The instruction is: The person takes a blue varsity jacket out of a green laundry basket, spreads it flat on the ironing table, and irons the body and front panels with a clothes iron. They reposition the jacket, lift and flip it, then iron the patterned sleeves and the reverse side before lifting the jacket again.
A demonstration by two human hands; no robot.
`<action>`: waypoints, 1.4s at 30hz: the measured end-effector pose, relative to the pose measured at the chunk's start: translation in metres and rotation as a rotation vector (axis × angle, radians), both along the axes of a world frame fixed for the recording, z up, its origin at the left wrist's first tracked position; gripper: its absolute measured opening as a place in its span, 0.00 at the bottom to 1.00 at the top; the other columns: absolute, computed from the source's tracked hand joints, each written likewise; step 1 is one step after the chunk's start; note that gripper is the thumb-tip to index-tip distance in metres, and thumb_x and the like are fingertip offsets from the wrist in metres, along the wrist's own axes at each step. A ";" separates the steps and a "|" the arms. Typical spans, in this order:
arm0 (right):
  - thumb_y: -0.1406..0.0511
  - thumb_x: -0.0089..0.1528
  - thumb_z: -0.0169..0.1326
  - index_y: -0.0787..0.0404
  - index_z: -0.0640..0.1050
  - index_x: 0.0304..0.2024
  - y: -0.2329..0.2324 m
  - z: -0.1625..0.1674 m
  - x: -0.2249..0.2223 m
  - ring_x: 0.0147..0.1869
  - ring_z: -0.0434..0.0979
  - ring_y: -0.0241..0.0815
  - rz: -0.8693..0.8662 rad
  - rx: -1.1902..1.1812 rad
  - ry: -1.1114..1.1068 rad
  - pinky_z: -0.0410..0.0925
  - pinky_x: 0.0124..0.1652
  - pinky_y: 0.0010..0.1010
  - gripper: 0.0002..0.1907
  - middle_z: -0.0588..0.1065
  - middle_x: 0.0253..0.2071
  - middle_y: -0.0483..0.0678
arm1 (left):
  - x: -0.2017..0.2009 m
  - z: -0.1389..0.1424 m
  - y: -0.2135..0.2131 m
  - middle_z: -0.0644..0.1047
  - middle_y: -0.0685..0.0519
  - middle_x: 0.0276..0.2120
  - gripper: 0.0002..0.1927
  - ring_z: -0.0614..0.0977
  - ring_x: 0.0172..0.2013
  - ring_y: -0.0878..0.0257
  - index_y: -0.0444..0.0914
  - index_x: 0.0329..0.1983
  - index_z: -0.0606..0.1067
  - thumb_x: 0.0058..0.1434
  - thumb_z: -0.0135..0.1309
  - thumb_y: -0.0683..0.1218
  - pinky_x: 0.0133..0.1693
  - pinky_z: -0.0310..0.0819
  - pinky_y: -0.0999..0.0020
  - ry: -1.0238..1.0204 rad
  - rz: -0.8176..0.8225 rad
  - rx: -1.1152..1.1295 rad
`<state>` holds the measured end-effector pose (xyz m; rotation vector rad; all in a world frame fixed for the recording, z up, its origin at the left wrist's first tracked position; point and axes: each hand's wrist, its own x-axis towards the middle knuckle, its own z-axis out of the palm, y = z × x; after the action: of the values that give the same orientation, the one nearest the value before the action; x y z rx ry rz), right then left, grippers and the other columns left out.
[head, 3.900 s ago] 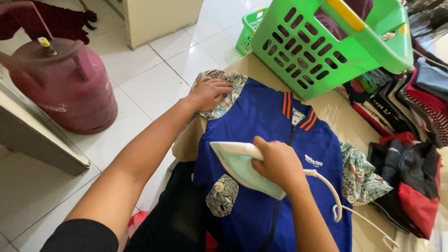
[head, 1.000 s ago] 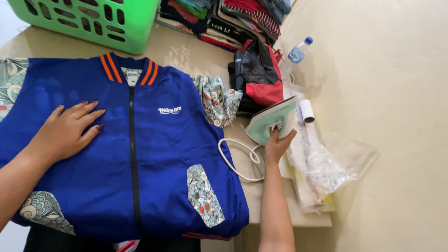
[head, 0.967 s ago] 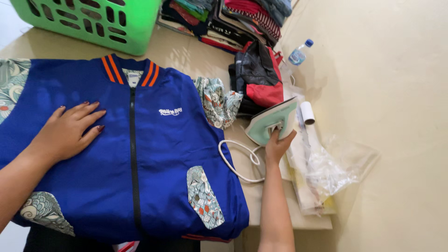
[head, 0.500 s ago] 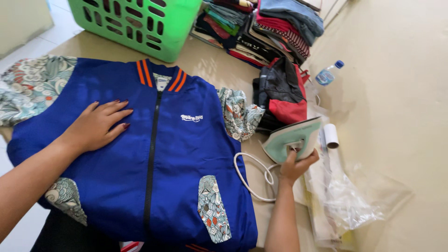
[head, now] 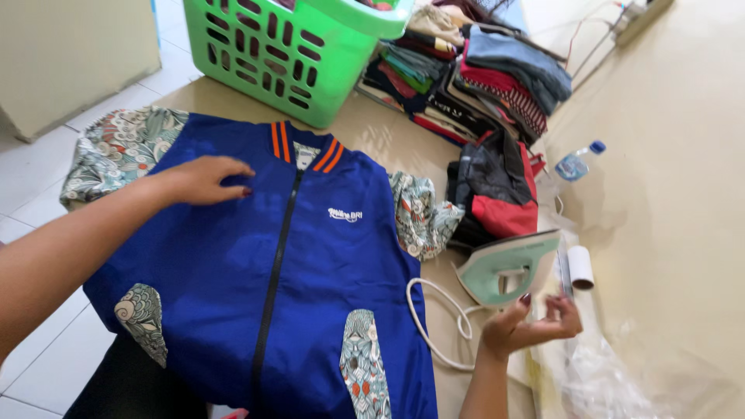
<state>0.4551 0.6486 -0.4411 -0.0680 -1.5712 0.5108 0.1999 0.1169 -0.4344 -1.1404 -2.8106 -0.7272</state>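
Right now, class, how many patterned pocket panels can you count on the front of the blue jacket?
2. One patterned pocket panel sits low on the blue jacket at the picture's left side of the zip; the other pocket panel sits low on the right side. Neither hand covers them.

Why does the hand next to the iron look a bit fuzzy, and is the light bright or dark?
Head view: the right hand by the green-and-white iron is slightly smeared, probably from motion. Head view: light is soft and even daylight, with only faint shadows under the left hand on the blue jacket. Head view: no strong glare; the clear plastic bag shows pale shine.
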 end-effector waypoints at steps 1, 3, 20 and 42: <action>0.65 0.67 0.49 0.66 0.61 0.60 -0.009 0.004 0.000 0.52 0.66 0.44 0.105 -0.028 -0.029 0.66 0.53 0.35 0.22 0.62 0.54 0.54 | -0.005 0.007 0.000 0.76 0.47 0.60 0.29 0.76 0.61 0.50 0.41 0.59 0.76 0.58 0.56 0.61 0.62 0.71 0.56 0.091 0.052 -0.002; 0.66 0.66 0.47 0.65 0.63 0.59 -0.028 0.011 0.002 0.45 0.69 0.41 0.313 -0.080 -0.088 0.68 0.44 0.30 0.20 0.66 0.49 0.52 | -0.014 0.020 -0.001 0.75 0.46 0.61 0.29 0.75 0.62 0.48 0.40 0.57 0.77 0.56 0.58 0.58 0.62 0.71 0.53 0.272 0.150 -0.010; 0.65 0.53 0.66 0.62 0.79 0.43 -0.100 0.037 -0.013 0.27 0.75 0.41 0.584 0.251 -0.894 0.70 0.30 0.31 0.18 0.75 0.40 0.48 | -0.025 0.052 0.061 0.75 0.46 0.59 0.32 0.70 0.64 0.46 0.46 0.53 0.80 0.46 0.64 0.63 0.59 0.58 0.26 -0.026 0.783 -0.140; 0.60 0.54 0.66 0.62 0.81 0.43 -0.108 0.023 -0.024 0.33 0.77 0.43 0.484 0.233 -1.135 0.71 0.35 0.33 0.17 0.76 0.31 0.49 | -0.012 0.060 -0.135 0.69 0.30 0.53 0.31 0.75 0.51 0.33 0.27 0.53 0.67 0.49 0.63 0.45 0.51 0.71 0.46 0.262 1.084 0.297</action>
<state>0.4310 0.5410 -0.4184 0.2522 -2.7826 0.7121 0.1880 -0.0179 -0.3748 0.3417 -2.4213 -0.7214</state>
